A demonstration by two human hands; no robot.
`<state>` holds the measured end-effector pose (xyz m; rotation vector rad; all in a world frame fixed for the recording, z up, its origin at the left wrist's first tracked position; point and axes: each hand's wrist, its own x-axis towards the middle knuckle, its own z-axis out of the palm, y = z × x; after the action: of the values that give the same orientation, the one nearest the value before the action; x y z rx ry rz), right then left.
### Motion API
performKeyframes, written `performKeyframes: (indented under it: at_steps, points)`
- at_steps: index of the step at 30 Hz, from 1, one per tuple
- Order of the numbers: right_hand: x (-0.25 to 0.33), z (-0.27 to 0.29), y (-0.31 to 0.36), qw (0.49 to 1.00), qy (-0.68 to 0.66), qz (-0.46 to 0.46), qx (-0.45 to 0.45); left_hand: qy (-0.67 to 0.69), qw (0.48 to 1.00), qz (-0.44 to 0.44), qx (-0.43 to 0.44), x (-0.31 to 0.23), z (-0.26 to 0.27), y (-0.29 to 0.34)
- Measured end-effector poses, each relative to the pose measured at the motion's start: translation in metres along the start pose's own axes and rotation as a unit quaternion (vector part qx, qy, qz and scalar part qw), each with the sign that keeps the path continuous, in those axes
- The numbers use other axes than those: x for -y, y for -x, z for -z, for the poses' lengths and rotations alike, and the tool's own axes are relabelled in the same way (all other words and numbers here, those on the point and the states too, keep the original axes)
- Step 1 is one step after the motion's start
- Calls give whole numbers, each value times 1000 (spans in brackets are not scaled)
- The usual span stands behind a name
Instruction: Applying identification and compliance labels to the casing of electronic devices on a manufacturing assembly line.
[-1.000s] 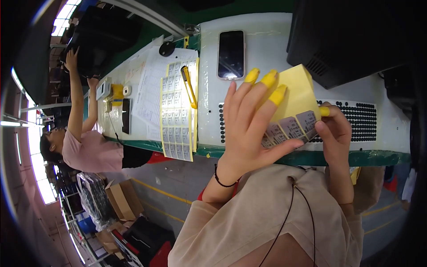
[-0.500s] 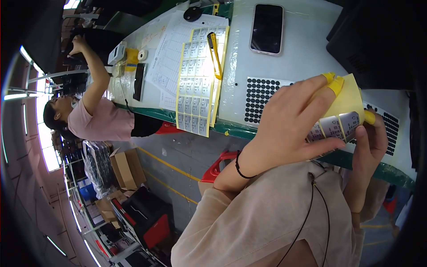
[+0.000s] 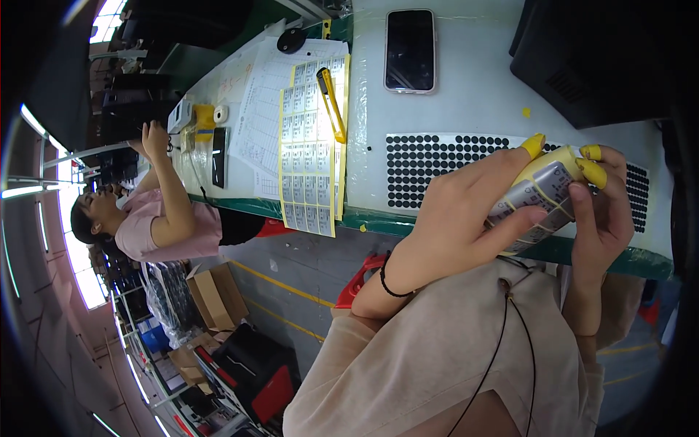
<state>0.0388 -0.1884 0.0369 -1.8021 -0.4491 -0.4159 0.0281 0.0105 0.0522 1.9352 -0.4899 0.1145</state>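
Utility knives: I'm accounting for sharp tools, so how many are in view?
1: the yellow-and-black utility knife lies on the flat label sheets, left of the upright-lying phone. Others could be hidden from this view.

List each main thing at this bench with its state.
Silver paper label sheet, curled, in left hand and right hand
Rectangular phone in pale case, face up, screen dark
Slim yellow utility knife, lying; blade state unclear
Overlapping silver label sheets, lying flat
White sheet of round black dots, flat, partly hidden
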Motion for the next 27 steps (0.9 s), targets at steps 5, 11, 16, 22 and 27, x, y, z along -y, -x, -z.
performKeyframes:
  at_steps: [5,11,16,22,27]
  points:
    - [4,-1,-11,1000,15,-2,15,59,998,21,12,7,0,2]
    - [4,6,-23,999,33,6,28,110,984,126,58,-4,2,-1]
    - [-4,12,-24,997,63,54,8,96,985,128,58,0,-5,0]
    - [-4,30,-32,991,38,-2,130,32,993,102,46,-6,-16,-6]
    - [3,43,-41,980,-11,-52,193,-2,991,96,96,-5,-25,-15]
